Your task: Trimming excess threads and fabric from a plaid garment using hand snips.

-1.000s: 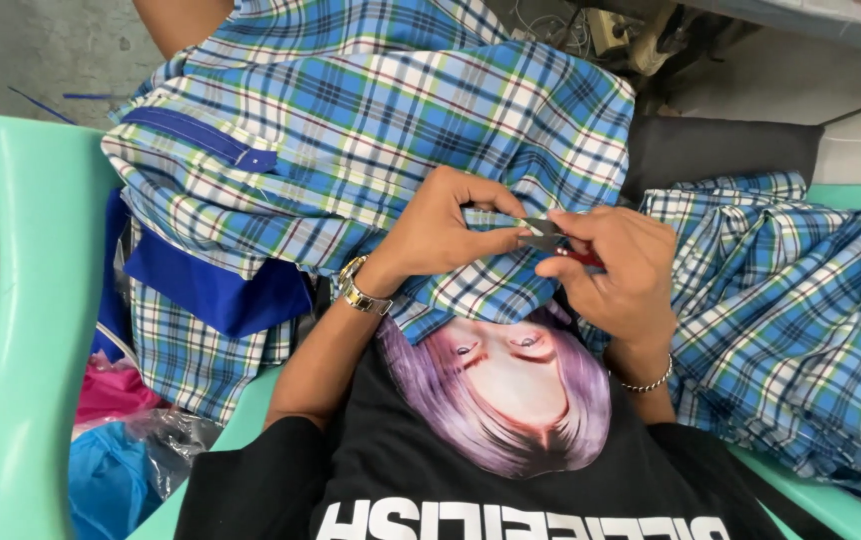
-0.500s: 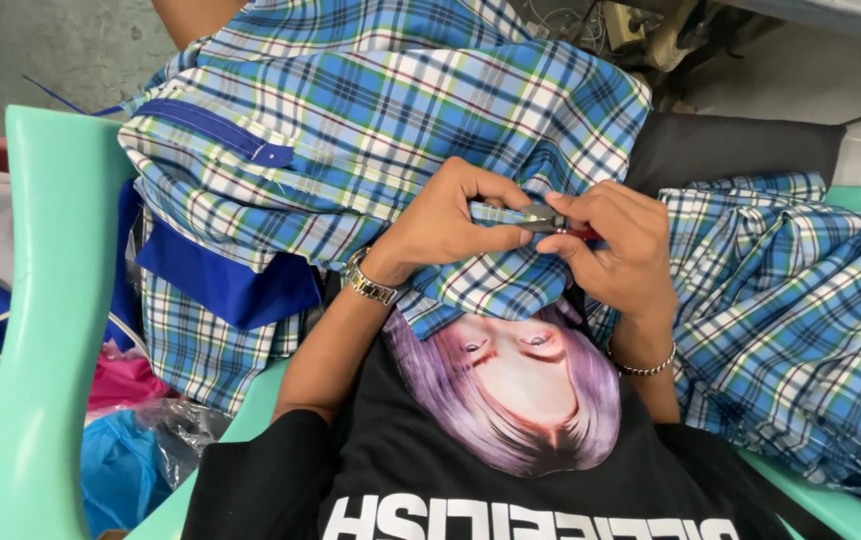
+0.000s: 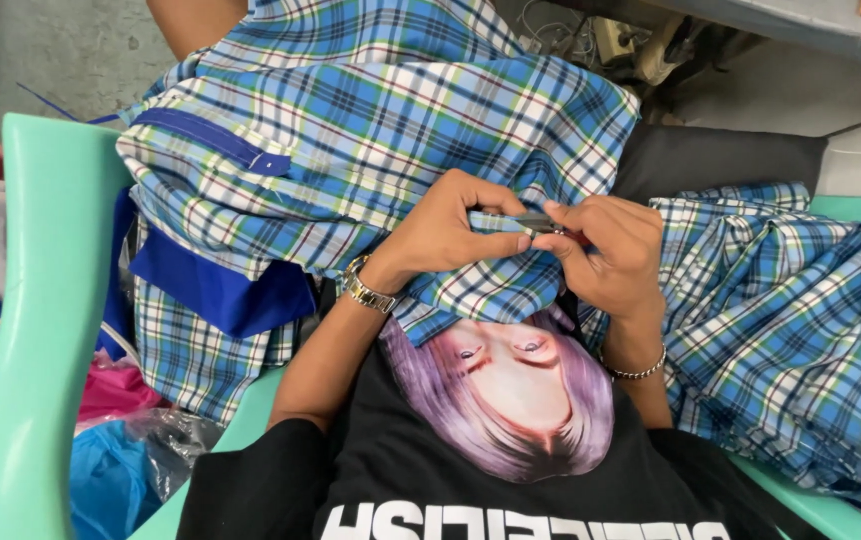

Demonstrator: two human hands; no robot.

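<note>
Both hands have drifted slightly up-frame. Left hand (image 3: 451, 235) pinches the plaid cloth (image 3: 381, 130) at centre; right hand (image 3: 606, 255) grips a small dark tool (image 3: 536, 222) closed against it. A slip could nick fabric or fingertip.

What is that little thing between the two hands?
In the head view, a small dark metal tool and a fold of blue plaid cloth lie between the left hand and right hand.

A fold of blue plaid cloth (image 3: 381, 130) is pinched by the left hand (image 3: 446, 230); a small dark tool (image 3: 536, 222) is gripped by the right hand (image 3: 606, 255), touching it.
</note>
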